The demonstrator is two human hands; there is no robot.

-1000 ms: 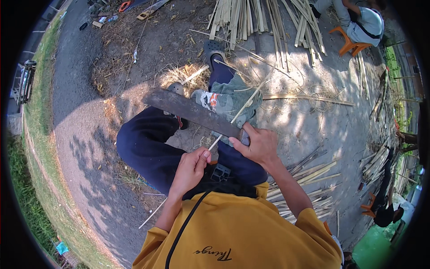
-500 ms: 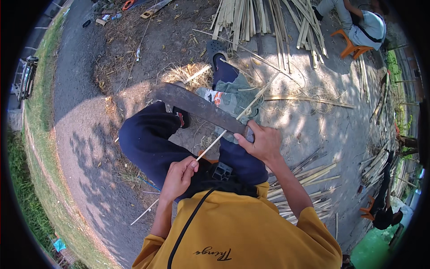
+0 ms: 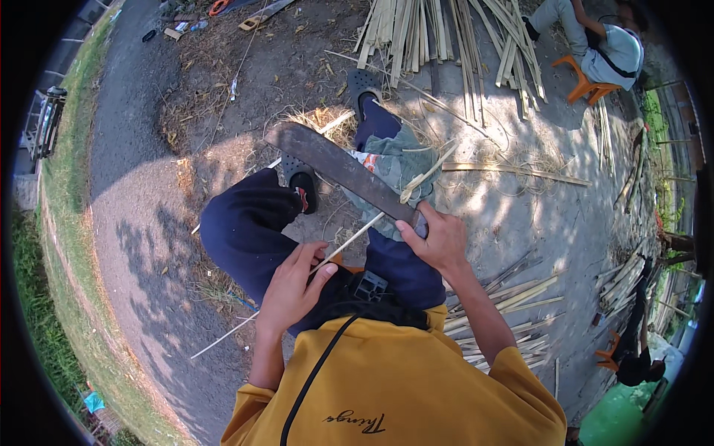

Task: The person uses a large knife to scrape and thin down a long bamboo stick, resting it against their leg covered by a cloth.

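Thin bamboo strip point(image 3: 349, 239) further through dark flat blade point(image 3: 338, 168)

My right hand point(image 3: 439, 241) on the handle of a long blade point(image 3: 338, 171) slanting up-left over my knees, thin bamboo strip point(image 3: 349, 239) under the blade, its near end in my left hand point(image 3: 291, 290), split bamboo pile point(image 3: 439, 33) ahead, more strips point(image 3: 513, 297) at my right, seated person point(image 3: 595, 44) far right corner.

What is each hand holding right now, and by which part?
Right hand grips the long dark machete blade by its handle end. Left hand pinches the thin pale bamboo strip partway along its length.
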